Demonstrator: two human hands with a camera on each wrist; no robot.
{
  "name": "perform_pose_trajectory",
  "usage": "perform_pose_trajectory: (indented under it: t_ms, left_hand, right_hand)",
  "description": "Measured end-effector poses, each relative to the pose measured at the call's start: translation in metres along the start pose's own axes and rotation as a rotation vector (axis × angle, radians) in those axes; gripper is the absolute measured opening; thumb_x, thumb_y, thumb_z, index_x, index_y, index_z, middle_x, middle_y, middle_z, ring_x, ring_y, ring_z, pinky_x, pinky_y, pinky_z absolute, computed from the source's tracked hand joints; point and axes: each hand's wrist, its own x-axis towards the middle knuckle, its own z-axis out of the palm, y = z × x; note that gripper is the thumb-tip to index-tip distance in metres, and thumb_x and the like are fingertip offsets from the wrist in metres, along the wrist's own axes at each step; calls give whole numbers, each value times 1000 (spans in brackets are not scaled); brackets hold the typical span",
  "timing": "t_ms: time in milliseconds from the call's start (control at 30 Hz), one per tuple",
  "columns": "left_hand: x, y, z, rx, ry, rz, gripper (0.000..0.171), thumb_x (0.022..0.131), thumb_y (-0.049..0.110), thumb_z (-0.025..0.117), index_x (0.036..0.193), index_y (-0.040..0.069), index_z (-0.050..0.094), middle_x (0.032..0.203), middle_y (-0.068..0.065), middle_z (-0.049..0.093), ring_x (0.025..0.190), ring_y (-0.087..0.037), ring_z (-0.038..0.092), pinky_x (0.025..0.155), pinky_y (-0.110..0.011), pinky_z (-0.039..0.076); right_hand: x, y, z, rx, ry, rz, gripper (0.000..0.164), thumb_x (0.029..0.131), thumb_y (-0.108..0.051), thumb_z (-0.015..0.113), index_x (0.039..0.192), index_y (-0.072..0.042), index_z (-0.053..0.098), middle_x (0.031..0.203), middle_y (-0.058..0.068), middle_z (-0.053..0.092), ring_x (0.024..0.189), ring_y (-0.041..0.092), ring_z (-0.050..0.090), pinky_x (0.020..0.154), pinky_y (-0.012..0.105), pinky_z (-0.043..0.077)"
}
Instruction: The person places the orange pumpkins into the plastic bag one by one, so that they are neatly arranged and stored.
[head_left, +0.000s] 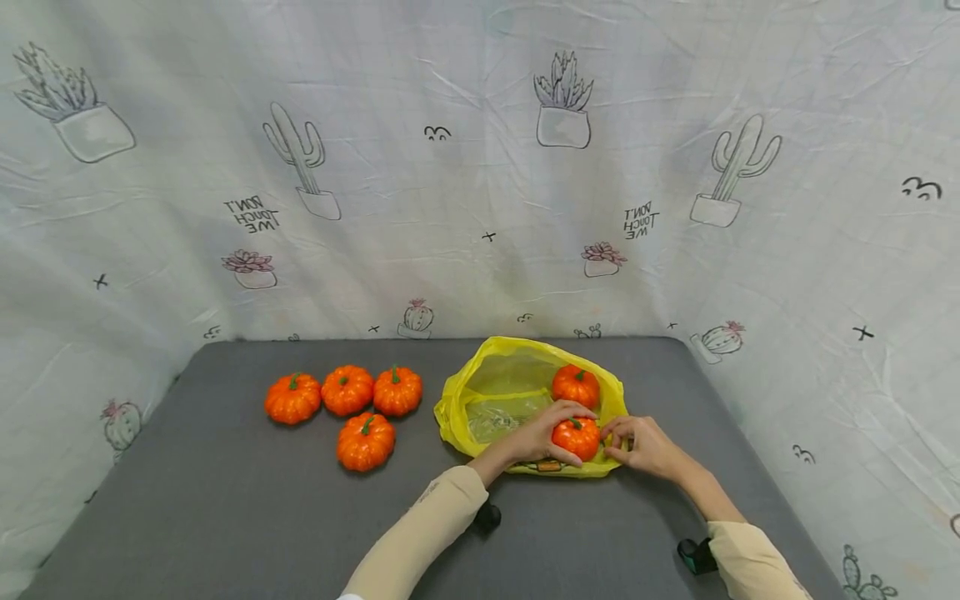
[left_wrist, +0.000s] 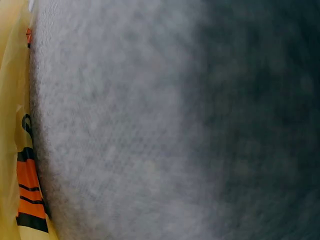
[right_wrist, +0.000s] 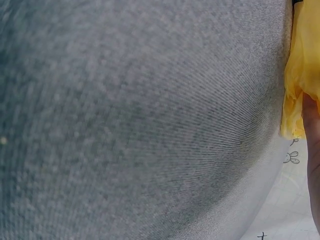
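Note:
My left hand point(head_left: 536, 435) grips a small orange pumpkin point(head_left: 576, 439) at the right side of an open yellow plastic bag point(head_left: 454, 410). Thumb and fingers lie on opposite sides of the pumpkin. Behind it, inside the bag, sits another orange pumpkin point(head_left: 576, 385). At the bag's right edge my right hand point(head_left: 647, 446) pinches the plastic. The right wrist view catches one finger point(right_wrist: 312, 150) against the crumpled yellow plastic point(right_wrist: 302, 65). In the left wrist view only the bag's printed side point(left_wrist: 29, 185) shows, not the hand.
Left of the bag, three pumpkins stand in a row, among them the leftmost pumpkin point(head_left: 293, 398), with one pumpkin point(head_left: 365, 442) in front. All rest on a grey table point(head_left: 225, 517). A white printed curtain point(head_left: 480, 208) hangs behind and at the sides.

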Motion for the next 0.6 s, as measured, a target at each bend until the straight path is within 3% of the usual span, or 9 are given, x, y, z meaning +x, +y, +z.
perform_pose_trajectory:
  t_ms: [200, 400, 600]
  left_hand:
    - [2, 1, -2, -3, -31, 11, 69, 78, 17, 81, 138, 12, 47, 138, -8, 40, 125, -17, 40, 103, -31, 36]
    - [4, 4, -4, 42, -71, 37, 69, 79, 19, 80, 139, 11, 46, 138, -8, 41, 127, -16, 39, 106, -31, 32]
    - [5, 8, -3, 94, -112, -11, 72, 81, 23, 78, 142, 15, 42, 142, -9, 35, 130, -19, 35, 109, -34, 29]
  right_hand:
    - [2, 0, -1, -25, 9, 14, 29, 75, -2, 77, 60, -19, 59, 89, 4, 70, 81, 18, 65, 68, 32, 53]
    - [2, -1, -2, -36, 17, -3, 31, 74, -1, 77, 60, -20, 57, 88, 4, 70, 80, 20, 66, 67, 31, 53]
    - [0, -3, -4, -16, 9, 4, 30, 74, 1, 76, 60, -19, 58, 90, 8, 70, 83, 27, 66, 65, 29, 52]
